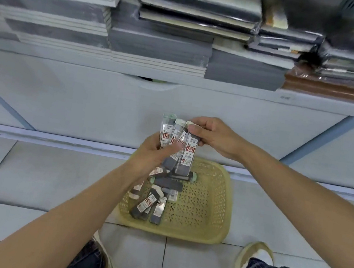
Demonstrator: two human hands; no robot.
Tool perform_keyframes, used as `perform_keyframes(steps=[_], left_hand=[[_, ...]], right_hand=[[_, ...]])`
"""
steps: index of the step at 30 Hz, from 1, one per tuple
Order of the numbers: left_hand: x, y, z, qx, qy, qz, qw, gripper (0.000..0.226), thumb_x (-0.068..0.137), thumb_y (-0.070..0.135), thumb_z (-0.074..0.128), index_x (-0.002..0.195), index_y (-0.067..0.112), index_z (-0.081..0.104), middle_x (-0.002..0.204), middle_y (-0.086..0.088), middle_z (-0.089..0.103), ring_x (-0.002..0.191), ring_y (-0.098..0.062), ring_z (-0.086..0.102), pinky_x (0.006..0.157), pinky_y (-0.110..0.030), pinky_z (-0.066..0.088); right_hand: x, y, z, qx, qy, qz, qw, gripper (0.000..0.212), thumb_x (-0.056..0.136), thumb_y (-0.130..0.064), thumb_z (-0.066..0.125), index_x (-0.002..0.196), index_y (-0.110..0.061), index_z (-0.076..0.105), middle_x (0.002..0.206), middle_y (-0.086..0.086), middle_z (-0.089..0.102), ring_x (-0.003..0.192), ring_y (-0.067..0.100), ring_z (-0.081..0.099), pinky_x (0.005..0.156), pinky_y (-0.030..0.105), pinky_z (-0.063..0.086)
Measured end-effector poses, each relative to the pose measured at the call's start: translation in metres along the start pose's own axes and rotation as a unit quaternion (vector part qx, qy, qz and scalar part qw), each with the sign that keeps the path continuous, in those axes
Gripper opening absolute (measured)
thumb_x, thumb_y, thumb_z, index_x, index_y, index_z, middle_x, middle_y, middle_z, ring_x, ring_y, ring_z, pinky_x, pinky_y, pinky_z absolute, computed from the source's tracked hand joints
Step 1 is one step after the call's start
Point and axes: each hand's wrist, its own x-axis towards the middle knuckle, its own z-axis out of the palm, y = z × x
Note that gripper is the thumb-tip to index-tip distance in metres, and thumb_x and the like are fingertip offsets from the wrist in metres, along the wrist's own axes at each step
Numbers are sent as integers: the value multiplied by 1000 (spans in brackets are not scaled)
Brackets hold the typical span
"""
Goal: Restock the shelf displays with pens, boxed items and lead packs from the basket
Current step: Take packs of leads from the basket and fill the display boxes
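A yellow perforated basket point(206, 207) sits on the tiled floor below me. Several lead packs point(149, 203), dark tubes with white and red labels, lie loose in its left half. Above the basket I hold a fan of several lead packs point(187, 156) upright. My left hand point(152, 155) grips their lower parts, thumb across the front. My right hand point(212, 137) pinches the top of the rightmost pack between thumb and fingers.
A white cabinet front point(84, 101) rises just behind the basket, with a low ledge at floor level. On the shelf above lie stacks of wrapped notebooks point(199, 6) and grey pads point(159, 46). My knees and shoes point(254, 255) flank the basket.
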Motion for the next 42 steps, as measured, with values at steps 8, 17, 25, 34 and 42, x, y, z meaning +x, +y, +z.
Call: perform_keyframes(steps=[8,17,25,34,42], left_hand=[[-17,130,45,47,-63,164,983,24,92,12,64,115,9,64,104,-6,75,87,-17,73,63,-23,55],[-31,274,110,76,-100,320,939,17,94,16,60,110,14,66,103,-2,76,93,-16,72,73,-24,57],[-22,327,133,87,-68,347,931,22,95,22,61,115,15,63,103,0,76,88,-15,73,64,-27,57],[-4,353,142,33,-74,299,951,25,103,27,43,104,12,62,90,1,77,80,-17,74,59,-23,58],[12,359,143,44,-3,310,950,22,104,26,41,96,16,59,94,-2,75,75,-19,74,70,-33,61]], right_hand=[[-56,-146,-50,-163,79,-134,974,24,98,-25,54,109,-7,65,87,14,64,75,10,56,66,28,51],[-126,-290,-97,-217,213,-263,916,23,99,-25,54,107,-12,70,84,1,68,73,11,56,61,21,44],[-137,-342,-131,-230,235,-258,908,25,100,-27,50,108,-12,68,93,7,73,74,6,64,61,16,49],[-133,-368,-174,-239,265,-247,901,23,100,-30,48,102,-18,67,88,-2,74,75,3,65,63,14,49],[-129,-382,-213,-307,426,-235,818,25,100,-30,50,101,-11,66,94,10,72,93,29,67,77,35,54]])
